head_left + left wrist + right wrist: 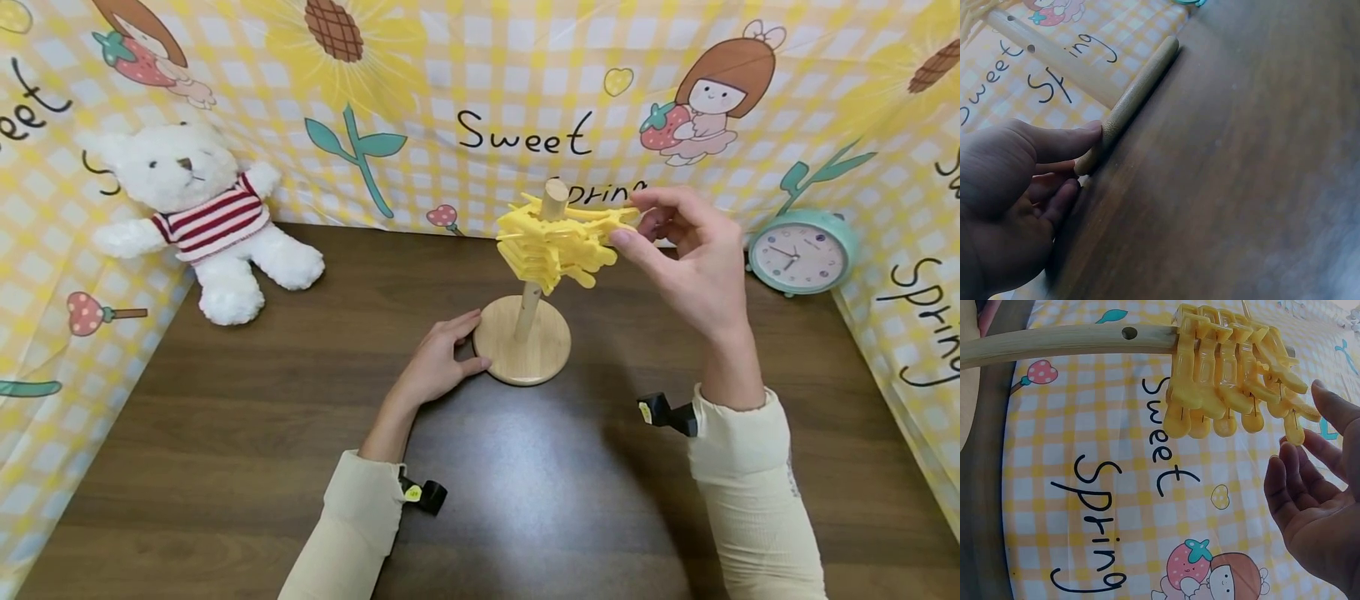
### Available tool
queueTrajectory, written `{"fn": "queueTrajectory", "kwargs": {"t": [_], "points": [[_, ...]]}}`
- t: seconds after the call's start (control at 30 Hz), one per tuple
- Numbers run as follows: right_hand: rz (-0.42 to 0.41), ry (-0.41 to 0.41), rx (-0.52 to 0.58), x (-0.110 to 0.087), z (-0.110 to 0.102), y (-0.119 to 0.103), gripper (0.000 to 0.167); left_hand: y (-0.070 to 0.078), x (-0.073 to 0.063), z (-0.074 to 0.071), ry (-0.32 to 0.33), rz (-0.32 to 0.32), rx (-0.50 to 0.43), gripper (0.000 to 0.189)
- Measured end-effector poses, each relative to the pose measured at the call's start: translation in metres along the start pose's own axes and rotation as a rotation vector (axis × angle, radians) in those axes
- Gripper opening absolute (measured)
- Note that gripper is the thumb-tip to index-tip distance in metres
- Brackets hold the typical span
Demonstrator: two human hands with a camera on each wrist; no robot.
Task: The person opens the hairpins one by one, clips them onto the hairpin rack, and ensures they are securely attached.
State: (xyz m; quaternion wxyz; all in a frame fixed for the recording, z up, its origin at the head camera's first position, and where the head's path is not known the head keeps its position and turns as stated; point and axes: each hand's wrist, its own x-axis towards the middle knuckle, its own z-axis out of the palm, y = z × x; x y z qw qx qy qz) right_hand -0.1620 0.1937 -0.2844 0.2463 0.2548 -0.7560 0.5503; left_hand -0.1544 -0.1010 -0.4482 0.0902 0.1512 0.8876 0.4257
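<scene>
A round wooden base carries an upright wooden post. Stacked around its upper part are several yellow plastic pieces with narrow, rounded arms. My left hand grips the base's left rim; in the left wrist view its thumb presses the top of the rim, with the fingers at the edge. My right hand holds the jutting end of the top yellow piece between thumb and fingers. Some of the contact is hidden in the head view.
A white teddy bear in a striped top sits at the back left, against the patterned cloth. At the back right is a mint-green clock. The dark wooden table spreads in front.
</scene>
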Motion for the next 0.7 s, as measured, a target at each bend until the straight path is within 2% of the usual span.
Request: {"fn": "queueTrajectory", "kwargs": {"t": [0.13, 0.33, 0.43, 0.7], "points": [[0.015, -0.015, -0.004, -0.003, -0.001, 0.003, 0.035, 0.000, 0.000, 0.000, -0.012, 0.002, -0.001, 0.072], [0.094, -0.005, 0.014, -0.008, 0.001, 0.006, 0.043, 0.001, 0.001, -0.001, -0.009, 0.008, -0.009, 0.073], [0.121, -0.030, 0.000, -0.013, -0.001, 0.010, 0.049, 0.001, 0.001, -0.002, -0.007, 0.004, -0.006, 0.073], [0.185, -0.073, -0.037, -0.032, -0.007, 0.027, 0.046, 0.000, 0.002, 0.002, -0.006, -0.015, -0.030, 0.073]]}}
